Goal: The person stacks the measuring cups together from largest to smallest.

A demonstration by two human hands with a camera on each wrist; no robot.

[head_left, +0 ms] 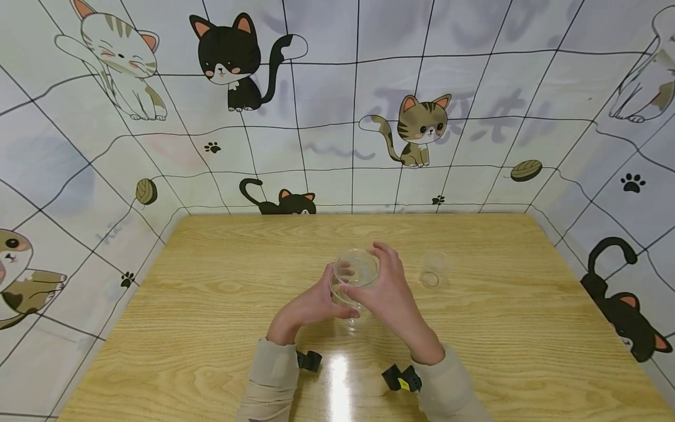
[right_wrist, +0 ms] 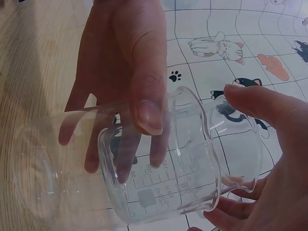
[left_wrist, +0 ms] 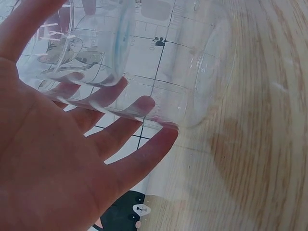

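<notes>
A clear glass beaker with printed graduations sits partway inside a larger clear beaker, its rim standing out above the larger one's. My left hand holds the larger beaker around its side, thumb across the near side and fingers spread behind the glass. With thumb and fingers spread across it, my right hand grips the smaller beaker near its rim. In the left wrist view the larger beaker's base is right at the wooden tabletop.
A small clear beaker stands on the table to the right of my hands. Cat-patterned cloth walls rise at the back and both sides. Black wrist cameras sit at my cuffs.
</notes>
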